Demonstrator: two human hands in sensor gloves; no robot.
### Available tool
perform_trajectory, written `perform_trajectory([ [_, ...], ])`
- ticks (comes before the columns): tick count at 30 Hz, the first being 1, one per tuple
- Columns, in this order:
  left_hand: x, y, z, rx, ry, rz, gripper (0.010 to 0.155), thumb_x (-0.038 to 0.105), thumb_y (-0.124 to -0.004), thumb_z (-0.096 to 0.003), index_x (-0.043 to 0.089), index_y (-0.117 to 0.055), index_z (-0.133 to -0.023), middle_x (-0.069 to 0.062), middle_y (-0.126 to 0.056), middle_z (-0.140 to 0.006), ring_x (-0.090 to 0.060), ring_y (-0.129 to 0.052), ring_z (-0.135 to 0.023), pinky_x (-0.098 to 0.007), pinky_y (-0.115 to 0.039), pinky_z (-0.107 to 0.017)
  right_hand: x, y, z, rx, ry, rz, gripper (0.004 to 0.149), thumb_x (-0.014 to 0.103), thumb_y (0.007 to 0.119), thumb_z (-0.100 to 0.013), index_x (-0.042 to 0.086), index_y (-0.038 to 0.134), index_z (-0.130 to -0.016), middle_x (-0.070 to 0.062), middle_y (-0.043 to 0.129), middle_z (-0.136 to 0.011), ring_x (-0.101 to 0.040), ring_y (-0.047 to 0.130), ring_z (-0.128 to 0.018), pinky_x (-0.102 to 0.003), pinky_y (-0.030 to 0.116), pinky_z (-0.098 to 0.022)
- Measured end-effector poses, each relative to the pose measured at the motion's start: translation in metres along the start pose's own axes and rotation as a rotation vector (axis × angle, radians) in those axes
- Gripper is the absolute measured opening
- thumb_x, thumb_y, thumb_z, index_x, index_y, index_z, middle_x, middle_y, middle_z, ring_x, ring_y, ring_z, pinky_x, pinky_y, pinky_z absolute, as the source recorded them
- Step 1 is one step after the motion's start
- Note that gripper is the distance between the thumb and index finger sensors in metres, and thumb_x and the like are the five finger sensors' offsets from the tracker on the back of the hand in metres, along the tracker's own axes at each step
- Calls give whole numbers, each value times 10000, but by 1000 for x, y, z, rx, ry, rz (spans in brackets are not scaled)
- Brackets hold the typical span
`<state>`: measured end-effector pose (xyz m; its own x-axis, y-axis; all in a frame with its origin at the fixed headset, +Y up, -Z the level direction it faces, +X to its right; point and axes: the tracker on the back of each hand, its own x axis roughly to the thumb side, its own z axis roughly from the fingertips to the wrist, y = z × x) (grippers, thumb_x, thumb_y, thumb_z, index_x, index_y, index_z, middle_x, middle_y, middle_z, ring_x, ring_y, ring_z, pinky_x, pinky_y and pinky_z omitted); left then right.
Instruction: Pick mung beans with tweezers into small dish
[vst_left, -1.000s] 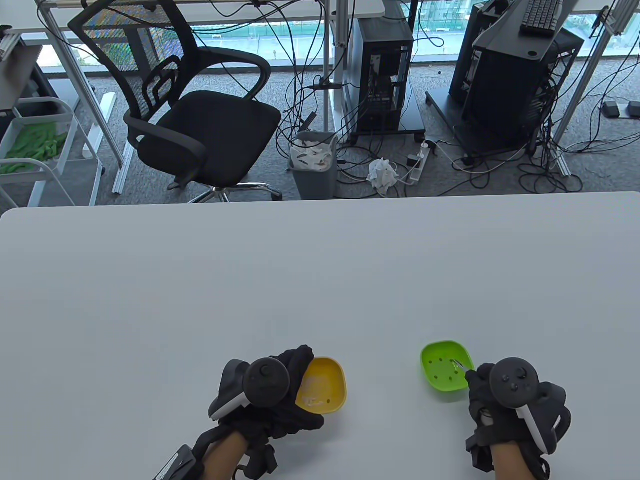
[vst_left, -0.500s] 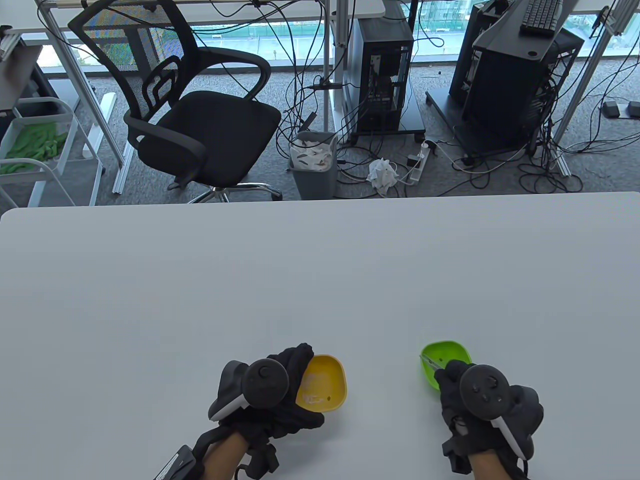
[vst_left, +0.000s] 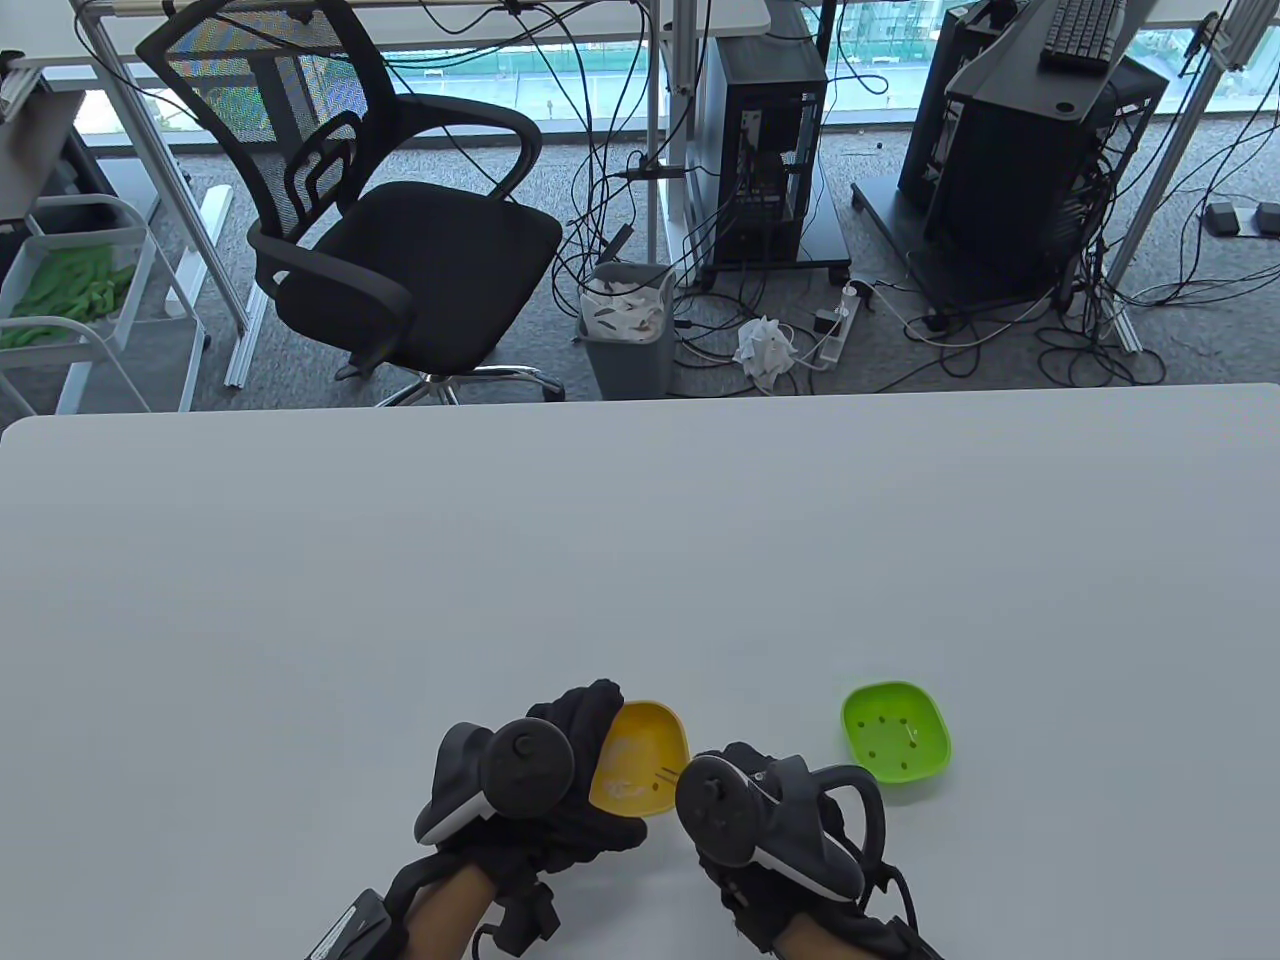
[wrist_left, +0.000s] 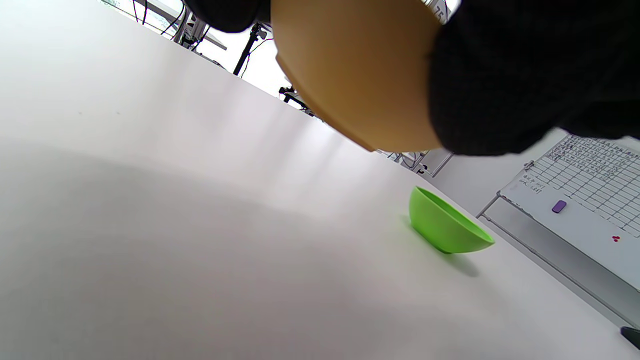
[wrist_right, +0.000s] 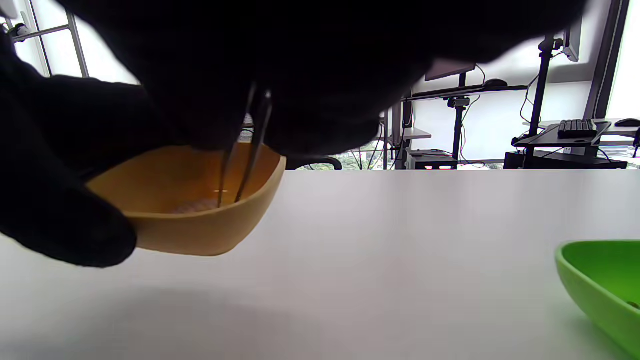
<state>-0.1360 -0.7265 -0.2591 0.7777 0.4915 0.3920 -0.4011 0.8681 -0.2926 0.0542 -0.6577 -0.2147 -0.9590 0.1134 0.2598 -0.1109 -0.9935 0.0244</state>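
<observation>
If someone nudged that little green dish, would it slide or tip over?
The green dish looks like thin plastic, so probably light and easy to slide on the smooth table. Its rounded underside suggests it might rock. The few beans inside likely add little weight.

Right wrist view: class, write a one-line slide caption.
Tweezers reach into the raised yellow dish; green dish sits right.

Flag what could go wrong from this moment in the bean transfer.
The left hand holds the yellow dish tilted off the table, so its contents could slide out. The tweezers in the right hand reach into it; whether a bean is pinched cannot be told. The green dish sits unsteadied.
</observation>
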Motion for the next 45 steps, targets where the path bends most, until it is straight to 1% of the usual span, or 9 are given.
perform_trajectory([
  [13, 5, -2, 0, -4, -9, -61, 1219, 639, -995, -319, 107, -261, -1134, -158, -374, -1168, -393, -570, -970, -629, -448, -765, 14, 9, -10, 102, -15, 77, 364, 315, 902, -463, 43, 969, -696, -165, 980, -510, -108, 925, -243, -299, 855, -166],
  [25, 7, -3, -1, -14, -5, -66, 1219, 636, -996, -319, 110, -259, -1135, -155, -370, -1170, -393, -568, -972, -630, -444, -767, 14, 10, -9, 89, -24, 74, 346, 310, 903, -458, 53, 981, -675, -160, 985, -496, -107, 927, -232, -298, 856, -163],
  [30, 6, -2, -1, -5, -8, -42, 1220, 639, -993, -319, 108, -258, -1135, -157, -371, -1170, -394, -572, -970, -630, -449, -765, 6, 5, -5, 43, -16, 19, 346, 313, 898, -459, 55, 981, -674, -156, 985, -493, -103, 925, -231, -293, 856, -161],
  [34, 3, 0, 0, 0, -7, -17, 1217, 633, -995, -321, 109, -258, -1135, -155, -373, -1170, -393, -573, -971, -629, -452, -764, -21, -14, 0, -58, 53, -127, 346, 314, 895, -459, 55, 980, -673, -155, 985, -492, -102, 924, -230, -294, 855, -161],
  [37, 0, 4, 1, 4, -22, 20, 1218, 625, -1000, -317, 115, -258, -1136, -149, -371, -1173, -390, -571, -976, -631, -446, -767, -67, -34, 9, -184, 178, -248, 347, 314, 893, -459, 53, 980, -671, -155, 985, -488, -101, 923, -227, -293, 855, -158],
  [39, -2, 6, 1, -1, -42, 52, 1215, 616, -1004, -317, 120, -257, -1137, -142, -364, -1178, -388, -566, -984, -634, -431, -773, -97, -41, 18, -245, 263, -296, 346, 313, 891, -462, 52, 979, -672, -156, 984, -488, -100, 923, -227, -292, 854, -157],
  [42, -4, 8, 1, -33, -93, 79, 1216, 607, -1008, -316, 128, -251, -1138, -134, -359, -1184, -384, -561, -993, -637, -424, -776, -128, -40, 25, -292, 364, -328, 346, 313, 891, -462, 51, 979, -670, -155, 984, -486, -99, 922, -225, -291, 854, -155],
  [44, -3, 8, 1, -55, -111, 70, 1214, 604, -1009, -316, 133, -250, -1139, -130, -357, -1186, -381, -563, -996, -637, -423, -779, -154, -28, 30, -296, 467, -320, 347, 312, 891, -462, 49, 979, -670, -157, 984, -485, -99, 922, -223, -292, 854, -154],
  [45, -3, 7, 1, -56, -115, 70, 1216, 604, -1010, -314, 133, -250, -1139, -127, -359, -1187, -379, -564, -996, -636, -424, -779, -159, -24, 31, -295, 490, -303, 346, 312, 891, -462, 50, 978, -670, -156, 984, -485, -99, 922, -224, -292, 854, -154],
])
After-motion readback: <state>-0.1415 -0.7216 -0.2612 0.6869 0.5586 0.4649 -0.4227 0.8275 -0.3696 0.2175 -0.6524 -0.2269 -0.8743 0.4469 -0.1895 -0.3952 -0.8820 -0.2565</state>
